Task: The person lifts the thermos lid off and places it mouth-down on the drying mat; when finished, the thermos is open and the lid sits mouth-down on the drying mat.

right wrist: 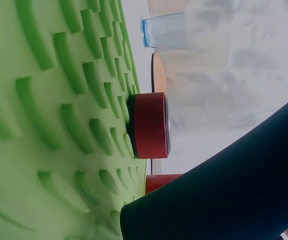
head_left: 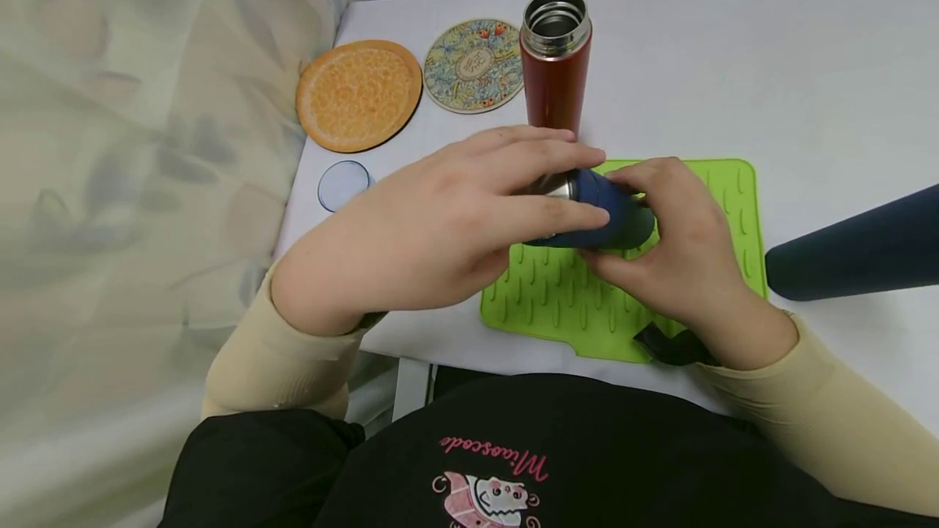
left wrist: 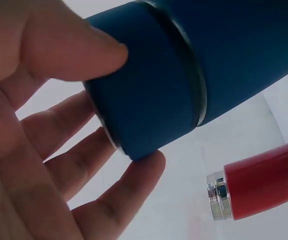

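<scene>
My left hand (head_left: 455,214) is at the silver-topped end of a dark blue thermos (head_left: 616,210), held tilted over a green ridged mat (head_left: 704,178). In the left wrist view, thumb and fingertips grip its blue cap (left wrist: 139,85), with a dark seam between cap and body. My right hand (head_left: 682,243) holds the thermos body lower down, thumb and fingers on opposite sides. Behind the hands a red thermos (head_left: 555,92) stands without its lid, steel mouth showing. A red cap (right wrist: 151,125) rests on the mat, seen in the right wrist view.
An orange-slice coaster (head_left: 359,96) and a patterned round coaster (head_left: 473,68) lie at the back left. Near the left edge stands a clear bluish cup (head_left: 343,186). Another dark blue bottle (head_left: 858,251) is at the right, beside the mat. A curtain (head_left: 147,186) hangs along the left.
</scene>
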Tool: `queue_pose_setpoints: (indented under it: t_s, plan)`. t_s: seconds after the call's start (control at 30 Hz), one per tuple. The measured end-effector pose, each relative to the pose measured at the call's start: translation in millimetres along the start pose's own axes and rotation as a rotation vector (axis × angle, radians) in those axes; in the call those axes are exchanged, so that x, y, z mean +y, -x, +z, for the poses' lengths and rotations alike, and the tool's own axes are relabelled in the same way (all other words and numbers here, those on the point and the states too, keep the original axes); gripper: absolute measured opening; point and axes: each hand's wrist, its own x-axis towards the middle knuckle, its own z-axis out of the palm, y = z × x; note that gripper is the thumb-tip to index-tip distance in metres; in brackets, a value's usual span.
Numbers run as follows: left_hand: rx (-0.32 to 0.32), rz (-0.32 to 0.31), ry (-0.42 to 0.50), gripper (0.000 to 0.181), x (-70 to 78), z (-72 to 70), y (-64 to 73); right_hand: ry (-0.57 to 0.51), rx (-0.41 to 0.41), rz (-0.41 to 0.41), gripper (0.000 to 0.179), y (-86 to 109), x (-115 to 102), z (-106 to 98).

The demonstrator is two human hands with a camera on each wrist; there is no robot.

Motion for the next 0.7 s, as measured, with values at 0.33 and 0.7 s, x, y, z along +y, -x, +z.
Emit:
queue_pose_setpoints:
  t_s: [0.33, 0.7]
  plan:
    - [-0.003, -0.121, -0.077, 0.057, -2.7, -3.9, 3.8, 0.067, 0.013, -0.014, 0.070, -0.5, -0.4, -1.6]
    - [0.118, -0.218, -0.237, 0.069, -3.2, 0.8, 5.0, 0.115, 0.003, -0.035, 0.069, -1.4, -2.7, 0.2]
